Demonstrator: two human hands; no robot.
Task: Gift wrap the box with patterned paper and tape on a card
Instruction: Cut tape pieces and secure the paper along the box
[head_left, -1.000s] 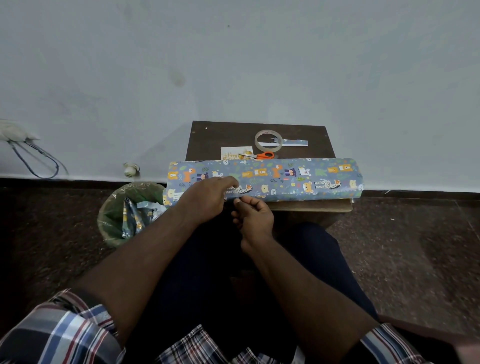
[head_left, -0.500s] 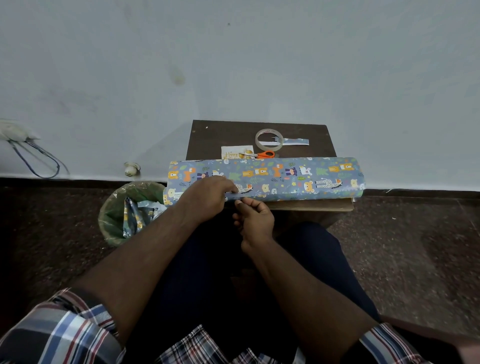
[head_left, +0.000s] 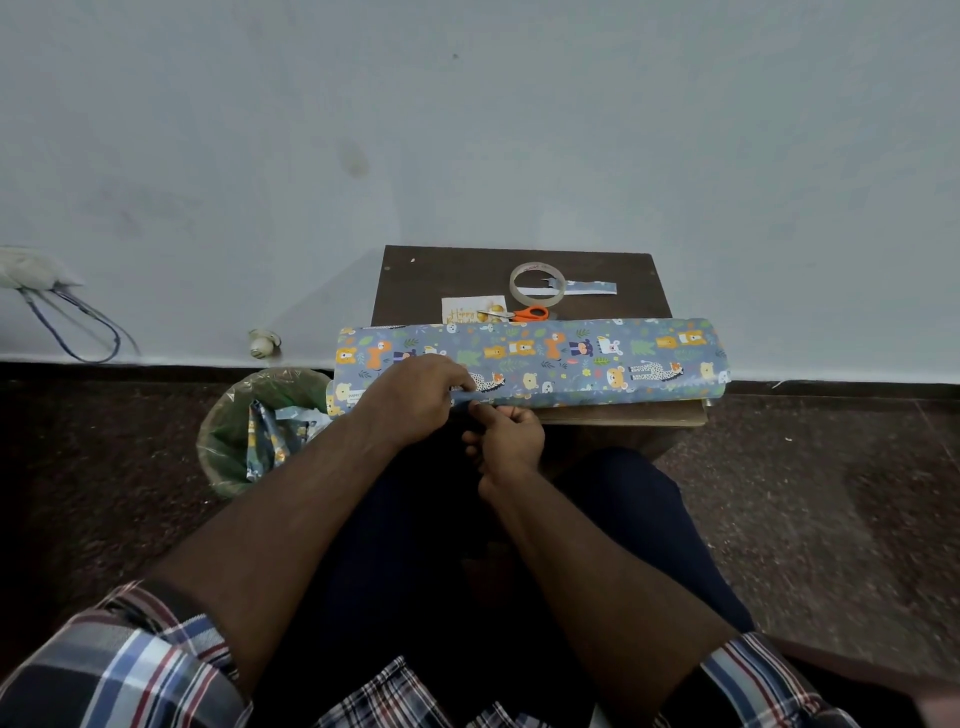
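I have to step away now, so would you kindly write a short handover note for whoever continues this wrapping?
Left hand rests on the patterned paper roll across the table's near edge, fingers at its loose edge.
Right hand pinches that edge from below.
Tape, scissors and card lie behind the roll.
Box: not visible.
Done: nothing visibly wrapped.
Left: unroll, cut, wrap, tape on card.
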